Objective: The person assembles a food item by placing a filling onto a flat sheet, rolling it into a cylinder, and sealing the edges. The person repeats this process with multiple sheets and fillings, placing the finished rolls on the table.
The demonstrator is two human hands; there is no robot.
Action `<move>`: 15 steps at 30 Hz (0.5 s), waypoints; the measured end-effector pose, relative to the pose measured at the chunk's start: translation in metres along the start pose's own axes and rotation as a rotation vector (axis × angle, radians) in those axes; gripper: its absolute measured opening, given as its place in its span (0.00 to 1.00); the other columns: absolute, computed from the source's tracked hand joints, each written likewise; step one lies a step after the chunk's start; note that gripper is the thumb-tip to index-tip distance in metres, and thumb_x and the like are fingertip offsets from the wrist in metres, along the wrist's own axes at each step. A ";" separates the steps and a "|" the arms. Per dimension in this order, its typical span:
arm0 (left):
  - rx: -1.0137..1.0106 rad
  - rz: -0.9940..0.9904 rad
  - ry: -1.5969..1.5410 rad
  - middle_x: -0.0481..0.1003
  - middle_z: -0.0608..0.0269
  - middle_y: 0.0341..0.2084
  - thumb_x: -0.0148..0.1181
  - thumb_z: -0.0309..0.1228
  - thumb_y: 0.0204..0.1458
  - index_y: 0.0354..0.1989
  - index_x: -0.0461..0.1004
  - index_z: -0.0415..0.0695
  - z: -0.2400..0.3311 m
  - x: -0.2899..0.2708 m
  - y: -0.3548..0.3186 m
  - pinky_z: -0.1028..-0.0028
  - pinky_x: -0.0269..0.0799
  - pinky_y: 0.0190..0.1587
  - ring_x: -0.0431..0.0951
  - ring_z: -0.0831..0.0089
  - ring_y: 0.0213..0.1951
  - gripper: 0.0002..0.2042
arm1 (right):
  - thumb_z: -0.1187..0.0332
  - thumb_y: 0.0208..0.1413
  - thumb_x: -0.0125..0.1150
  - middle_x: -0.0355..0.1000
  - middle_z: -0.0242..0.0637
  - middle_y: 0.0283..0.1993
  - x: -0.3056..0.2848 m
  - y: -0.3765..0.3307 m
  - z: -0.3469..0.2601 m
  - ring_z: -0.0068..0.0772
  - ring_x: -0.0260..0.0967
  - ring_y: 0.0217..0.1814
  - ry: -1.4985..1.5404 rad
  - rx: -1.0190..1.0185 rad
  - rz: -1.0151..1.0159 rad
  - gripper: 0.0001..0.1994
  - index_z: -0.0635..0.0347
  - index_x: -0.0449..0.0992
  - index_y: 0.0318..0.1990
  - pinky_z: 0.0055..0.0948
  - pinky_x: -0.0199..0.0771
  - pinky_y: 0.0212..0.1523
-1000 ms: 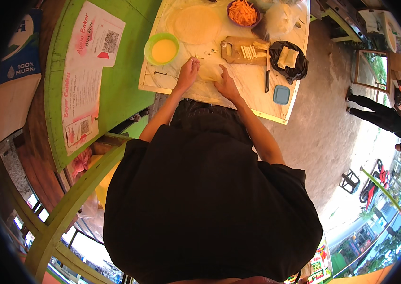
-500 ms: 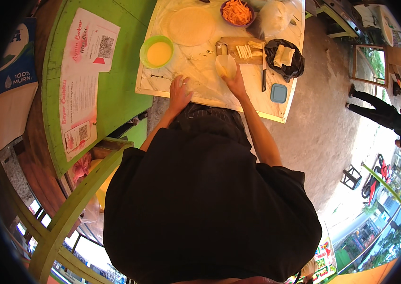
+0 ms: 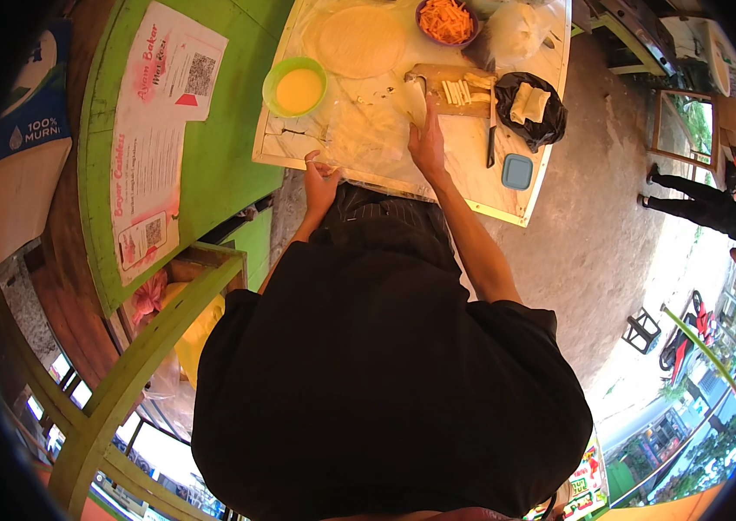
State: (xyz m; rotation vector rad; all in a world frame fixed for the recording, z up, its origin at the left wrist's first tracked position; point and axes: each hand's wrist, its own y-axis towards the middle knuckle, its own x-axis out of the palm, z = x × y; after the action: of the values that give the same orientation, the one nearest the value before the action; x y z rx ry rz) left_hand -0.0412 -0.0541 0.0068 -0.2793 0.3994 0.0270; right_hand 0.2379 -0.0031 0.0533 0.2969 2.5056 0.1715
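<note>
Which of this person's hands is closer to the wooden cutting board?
Right. The right hand, holding a pale sheet, is just on the near side of the cutting board; the left hand is farther off, leftward, by the near edge of the table.

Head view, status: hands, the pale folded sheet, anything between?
Right hand gripping pale folded sheet, by cutting board. Left hand at near edge of table, grip unclear. Clear plastic sheet between hands.
</note>
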 end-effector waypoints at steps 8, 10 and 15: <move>-0.243 -0.092 -0.440 0.75 0.61 0.35 0.68 0.22 0.59 0.62 0.65 0.41 -0.018 0.003 0.004 0.72 0.78 0.38 0.80 0.73 0.35 0.24 | 0.80 0.58 0.58 0.68 0.74 0.66 0.051 0.005 -0.026 0.76 0.72 0.62 0.379 0.294 -0.204 0.48 0.61 0.36 0.82 0.53 0.74 0.61; -0.270 -0.096 -0.431 0.75 0.62 0.35 0.69 0.22 0.59 0.61 0.66 0.41 -0.019 -0.003 0.002 0.73 0.77 0.37 0.80 0.74 0.35 0.24 | 0.80 0.58 0.58 0.66 0.74 0.68 0.058 0.007 -0.012 0.76 0.69 0.65 0.310 0.230 -0.197 0.48 0.62 0.36 0.82 0.53 0.73 0.63; -0.300 -0.127 -0.376 0.75 0.63 0.35 0.71 0.23 0.57 0.57 0.67 0.42 -0.020 -0.029 -0.001 0.74 0.76 0.35 0.79 0.76 0.34 0.23 | 0.81 0.58 0.58 0.53 0.72 0.78 0.049 0.021 0.008 0.72 0.55 0.79 0.220 0.061 -0.081 0.46 0.67 0.39 0.81 0.50 0.62 0.75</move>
State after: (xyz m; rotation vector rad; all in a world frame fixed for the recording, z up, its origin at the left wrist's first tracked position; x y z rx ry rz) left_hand -0.0757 -0.0596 0.0001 -0.5842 0.0012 0.0140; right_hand 0.2076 0.0298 0.0237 0.2099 2.7390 0.0990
